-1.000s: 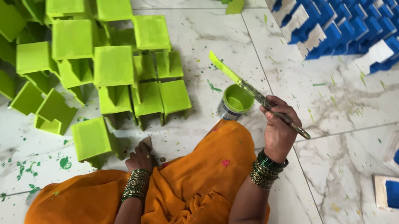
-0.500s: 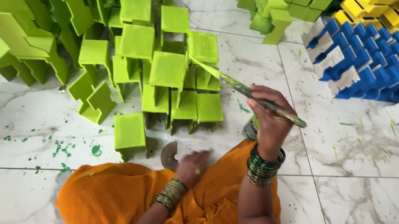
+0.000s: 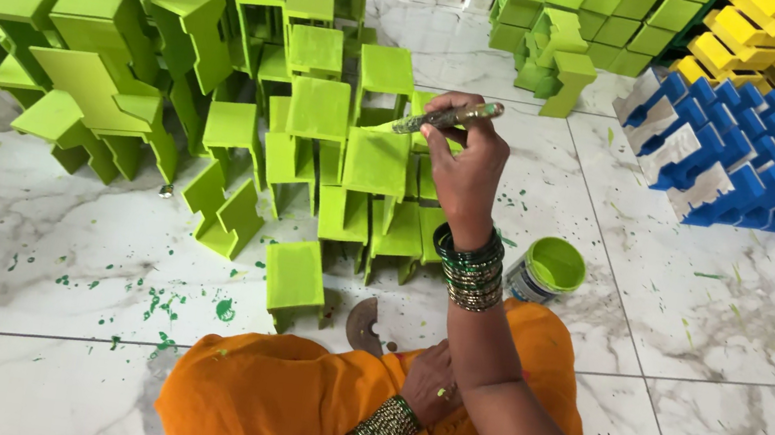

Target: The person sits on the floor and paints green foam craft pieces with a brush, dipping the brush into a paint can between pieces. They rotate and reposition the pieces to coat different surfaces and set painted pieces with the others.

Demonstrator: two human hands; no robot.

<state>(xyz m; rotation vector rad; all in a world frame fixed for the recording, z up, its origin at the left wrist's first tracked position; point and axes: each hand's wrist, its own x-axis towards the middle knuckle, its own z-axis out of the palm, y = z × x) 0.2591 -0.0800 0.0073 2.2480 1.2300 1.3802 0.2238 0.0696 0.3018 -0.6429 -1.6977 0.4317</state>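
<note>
Right hand (image 3: 466, 173) grips slim paintbrush (image 3: 447, 118).

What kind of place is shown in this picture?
Probably a small painting workshop set up on a floor. Rows of lime-green painted block pieces stand on the paint-spattered white marble floor, blue and white stepped pieces are stacked nearby, and the right hand holds a green-smeared paintbrush above an open green paint tin.

One camera only, worn on the head, is looking steeply down and forward over the person's lap onto the marble floor (image 3: 52, 231). It is sitting close to the hands at the lower centre, while the green pieces (image 3: 229, 54) and blue pieces (image 3: 769, 160) are lying farther off toward the top edge.
</note>
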